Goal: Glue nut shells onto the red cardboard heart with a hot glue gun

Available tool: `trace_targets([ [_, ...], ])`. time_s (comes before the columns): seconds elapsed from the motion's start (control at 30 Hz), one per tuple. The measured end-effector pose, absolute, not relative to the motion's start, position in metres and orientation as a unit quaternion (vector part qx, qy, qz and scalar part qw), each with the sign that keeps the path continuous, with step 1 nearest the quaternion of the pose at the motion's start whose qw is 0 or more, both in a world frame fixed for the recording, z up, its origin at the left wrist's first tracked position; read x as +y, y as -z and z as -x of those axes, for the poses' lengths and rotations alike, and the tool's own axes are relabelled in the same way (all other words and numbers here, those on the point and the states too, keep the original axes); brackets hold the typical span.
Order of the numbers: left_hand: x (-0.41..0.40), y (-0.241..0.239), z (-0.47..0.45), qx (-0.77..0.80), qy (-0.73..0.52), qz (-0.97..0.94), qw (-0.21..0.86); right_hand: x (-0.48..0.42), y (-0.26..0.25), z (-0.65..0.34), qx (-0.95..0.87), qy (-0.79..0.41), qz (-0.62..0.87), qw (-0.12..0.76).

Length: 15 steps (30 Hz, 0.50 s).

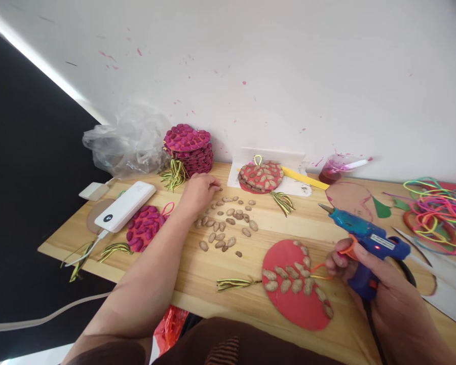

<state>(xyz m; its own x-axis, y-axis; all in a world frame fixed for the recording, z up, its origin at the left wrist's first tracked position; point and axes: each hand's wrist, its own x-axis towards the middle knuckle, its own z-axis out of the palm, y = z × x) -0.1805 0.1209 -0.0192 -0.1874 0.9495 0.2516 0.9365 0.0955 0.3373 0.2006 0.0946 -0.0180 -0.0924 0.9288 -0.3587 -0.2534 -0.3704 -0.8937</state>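
My right hand (380, 289) is wrapped round a blue hot glue gun (368, 243), its nozzle pointing left above the table and a red light lit on its side. Below and left of the nozzle lies a red cardboard disc (289, 314) with rows of peanuts in their shells stuck on it, a striped tassel (235, 284) on its left and an orange cord loop on its right. Stretched across the table, my left hand (202, 191) has its fingertips pinched together on a small peanut at the far edge of several loose peanuts (231, 221).
Purple-studded round pieces (188, 139) are stacked by the wall beside a plastic bag (127, 144). A white power bank (125, 207) lies at left. A finished-looking peanut disc (264, 177), a cup (330, 170) and tangled coloured cords (437, 213) line the back and right.
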Motion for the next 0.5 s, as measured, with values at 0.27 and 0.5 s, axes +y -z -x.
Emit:
trace_targets([
  [0.27, 0.1240, 0.0228, 0.1727, 0.726, -0.220, -0.651, 0.021, 0.0960, 0.0200, -0.2021, -0.342, -0.659, 0.500, 0.447],
  [0.5, 0.1191, 0.0158, 0.1797, 0.746, -0.212, -0.631, 0.005, 0.0939, 0.0177, -0.2007, -0.341, -0.653, 0.502, 0.453],
])
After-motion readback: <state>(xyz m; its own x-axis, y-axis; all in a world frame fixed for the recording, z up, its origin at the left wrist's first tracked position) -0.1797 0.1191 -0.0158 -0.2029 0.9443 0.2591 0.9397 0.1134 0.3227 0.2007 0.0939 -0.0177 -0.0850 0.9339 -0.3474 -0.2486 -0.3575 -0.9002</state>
